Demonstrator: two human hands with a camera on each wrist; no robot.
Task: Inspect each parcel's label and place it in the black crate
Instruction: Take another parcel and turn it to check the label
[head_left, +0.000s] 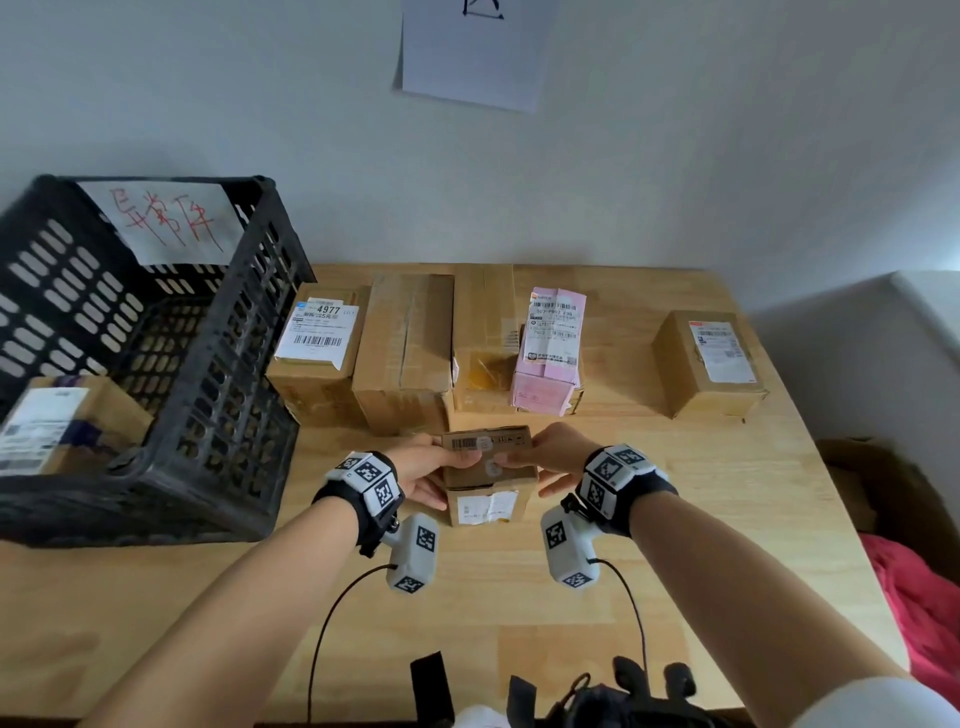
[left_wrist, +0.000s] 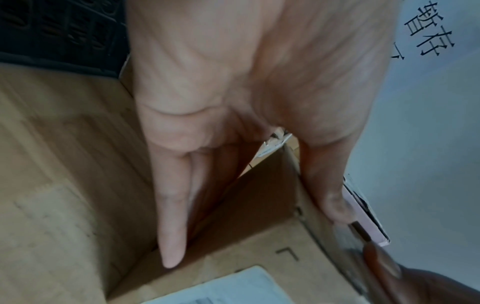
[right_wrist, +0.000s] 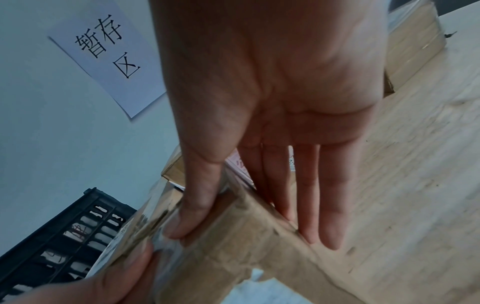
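A small brown cardboard parcel (head_left: 488, 475) is held just above the wooden table (head_left: 675, 519) between both hands. It has a barcode sticker (head_left: 470, 442) on its top far edge and a white label (head_left: 485, 506) on its near side. My left hand (head_left: 449, 473) grips its left end, thumb on top and fingers underneath (left_wrist: 171, 236). My right hand (head_left: 527, 473) grips the right end the same way, its thumb (right_wrist: 192, 205) pressing the top. The black crate (head_left: 156, 338) stands at the left and holds one labelled parcel (head_left: 62, 421).
Behind the hands runs a row of parcels: a box with a white label (head_left: 317, 348), a plain box (head_left: 410, 353), a pink-wrapped parcel (head_left: 550, 348) on a box, and a box (head_left: 711, 364) at the right. A red cloth (head_left: 919, 597) lies beyond the table's right edge.
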